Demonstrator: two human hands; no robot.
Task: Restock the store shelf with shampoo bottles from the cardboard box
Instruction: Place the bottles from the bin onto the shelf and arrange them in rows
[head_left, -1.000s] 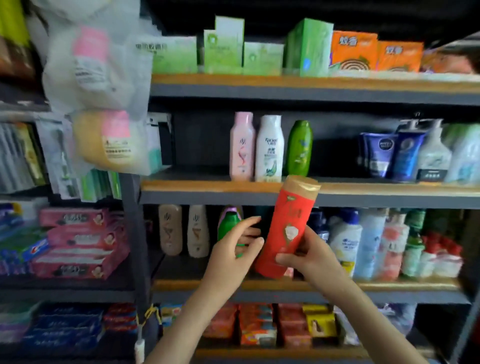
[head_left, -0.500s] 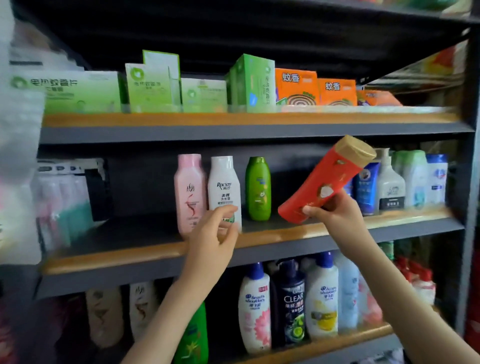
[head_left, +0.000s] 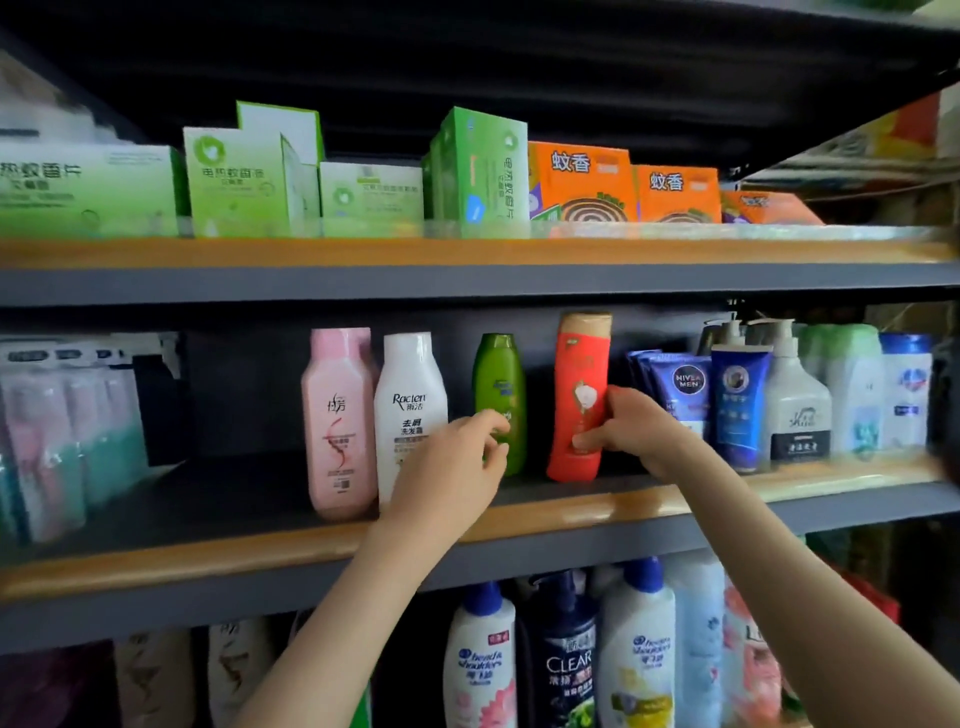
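A red shampoo bottle (head_left: 576, 374) with a gold cap stands upright on the middle shelf (head_left: 571, 512), and my right hand (head_left: 631, 428) grips its lower right side. To its left stand a green bottle (head_left: 497, 379), a white bottle (head_left: 409, 389) and a pink bottle (head_left: 337, 421). My left hand (head_left: 452, 475) reaches in front of the white and green bottles with loosely curled fingers; its fingertips lie at the green bottle's lower part, and I cannot tell whether they touch it. The cardboard box is out of view.
Blue tubes (head_left: 737, 400) and pump bottles (head_left: 795, 400) crowd the shelf right of the red bottle. Green and orange boxes (head_left: 483, 166) fill the shelf above. More shampoo bottles (head_left: 561, 654) stand on the shelf below. Packaged goods (head_left: 62, 431) sit at the middle shelf's left end.
My right hand has carried the red bottle from a tilted hold in front of the shelf to upright on the middle shelf. My left hand has shifted right, from the white bottle toward the green one.
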